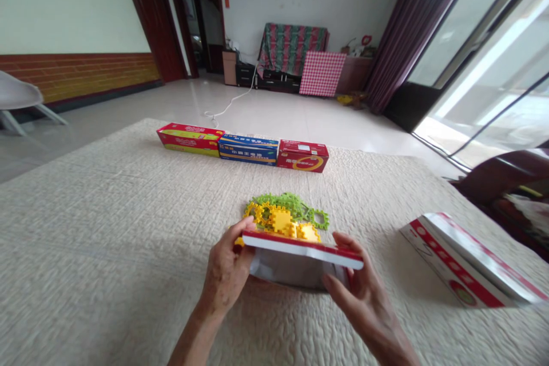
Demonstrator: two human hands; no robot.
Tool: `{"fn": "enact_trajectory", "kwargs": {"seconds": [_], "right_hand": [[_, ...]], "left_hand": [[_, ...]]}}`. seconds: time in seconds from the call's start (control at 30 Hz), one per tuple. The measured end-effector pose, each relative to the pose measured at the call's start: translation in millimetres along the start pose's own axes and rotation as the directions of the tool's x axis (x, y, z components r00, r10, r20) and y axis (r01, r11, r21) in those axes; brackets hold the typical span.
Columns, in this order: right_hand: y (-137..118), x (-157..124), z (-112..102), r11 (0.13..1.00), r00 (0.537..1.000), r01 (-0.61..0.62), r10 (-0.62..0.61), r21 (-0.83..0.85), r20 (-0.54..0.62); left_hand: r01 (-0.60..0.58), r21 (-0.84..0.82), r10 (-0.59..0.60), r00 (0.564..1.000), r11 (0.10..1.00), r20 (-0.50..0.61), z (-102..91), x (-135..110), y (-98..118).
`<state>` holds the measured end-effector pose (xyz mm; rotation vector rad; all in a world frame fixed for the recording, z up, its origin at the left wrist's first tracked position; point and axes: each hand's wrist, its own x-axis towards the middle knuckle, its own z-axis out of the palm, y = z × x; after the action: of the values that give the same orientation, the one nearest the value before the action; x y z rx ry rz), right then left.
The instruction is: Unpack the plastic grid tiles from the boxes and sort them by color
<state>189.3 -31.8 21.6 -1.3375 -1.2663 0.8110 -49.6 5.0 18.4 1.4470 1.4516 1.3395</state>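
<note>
My left hand [226, 270] grips the left end of a red-edged cardboard box [302, 247], its thumb by the upper corner. At the right end, my right hand [364, 291] holds the same box with fingers behind the edge and thumb in front. The side facing me looks grey; how much of the box lies below is hidden. Just beyond it lie yellow interlocking plastic pieces [281, 221], partly covered by the box edge. Behind these is a heap of green plastic pieces [285, 203] of the same notched kind.
A red-and-yellow box [191, 140], a blue box [247, 150] and a red box [302, 156] stand in a row across the quilted cover [128, 200]. To my right sits a white-and-red carton [454, 263]. Beyond the far edge is tiled floor with a white cable [234, 100].
</note>
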Motion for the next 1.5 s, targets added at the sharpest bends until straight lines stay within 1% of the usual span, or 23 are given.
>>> {"fn": "enact_trajectory", "kwargs": {"seconds": [0.07,0.1,0.23,0.33,0.43,0.53,0.63,0.7,0.73,0.8,0.83,0.9,0.97,1.03,1.1,1.23,1.4,1.5], "right_hand": [[-4,0,-2,0.999,0.998,0.041,-0.042,0.009,0.056],[-6,0,-2,0.999,0.997,0.043,-0.043,0.007,0.061],[-10,1,1,0.998,1.0,-0.01,0.01,-0.055,-0.007],[-6,2,5,0.998,0.998,-0.012,0.008,-0.064,-0.061],[2,3,7,0.996,0.995,0.004,-0.013,-0.093,-0.098],[6,4,7,0.984,0.992,0.038,-0.058,-0.174,-0.114],[5,4,8,0.97,0.984,0.038,-0.077,-0.239,-0.16],[3,5,9,0.966,0.98,0.03,-0.079,-0.259,-0.182],[2,5,9,0.964,0.979,0.025,-0.077,-0.265,-0.188],[1,5,10,0.962,0.978,0.017,-0.072,-0.272,-0.193],[1,5,10,0.962,0.978,0.016,-0.073,-0.274,-0.197],[2,5,11,0.961,0.976,0.017,-0.076,-0.277,-0.204],[4,5,10,0.96,0.975,0.017,-0.078,-0.28,-0.207],[4,5,10,0.958,0.976,0.018,-0.079,-0.287,-0.203],[4,4,10,0.955,0.976,0.025,-0.087,-0.295,-0.198],[0,3,12,0.95,0.976,0.039,-0.103,-0.311,-0.193],[-2,1,12,0.944,0.976,0.054,-0.119,-0.327,-0.18],[-2,1,12,0.938,0.976,0.064,-0.13,-0.34,-0.175]], "left_hand": [[-0.008,0.005,0.008,1.0,1.0,-0.005,0.0,0,0],[-0.021,0.018,0.021,1.0,1.0,-0.012,-0.1,0,1],[-0.047,0.085,0.049,0.999,0.995,-0.021,-1.1,0,2],[0.007,0.046,-0.008,1.0,0.999,0.021,-2.3,0,1],[0.072,-0.021,-0.072,0.997,0.997,0.029,-1.4,0,-1],[0.085,-0.044,-0.086,0.996,0.995,-0.023,2.0,0,-2],[0.088,-0.068,-0.094,0.991,0.994,-0.096,4.4,-2,-1],[0.089,-0.108,-0.101,0.988,0.99,-0.114,3.4,-4,0],[0.088,-0.129,-0.102,0.989,0.988,-0.104,1.9,-5,1],[0.058,-0.142,-0.066,0.997,0.988,-0.048,-2.2,-6,2],[0.019,-0.132,-0.02,1.0,0.991,-0.013,-4.3,-6,2],[-0.098,-0.086,0.102,0.994,0.991,0.043,-7.6,-5,1],[-0.207,-0.032,0.208,0.976,0.978,0.058,-8.8,-4,-1],[-0.261,0.018,0.259,0.964,0.965,0.051,-8.0,-2,-3],[-0.283,0.053,0.281,0.959,0.958,0.041,-6.3,-1,-6],[-0.278,0.079,0.279,0.96,0.957,-0.001,-2.9,0,-9],[-0.26,0.098,0.263,0.964,0.961,-0.024,-0.1,1,-7],[-0.277,0.132,0.284,0.958,0.952,-0.039,1.5,2,-6]]}}
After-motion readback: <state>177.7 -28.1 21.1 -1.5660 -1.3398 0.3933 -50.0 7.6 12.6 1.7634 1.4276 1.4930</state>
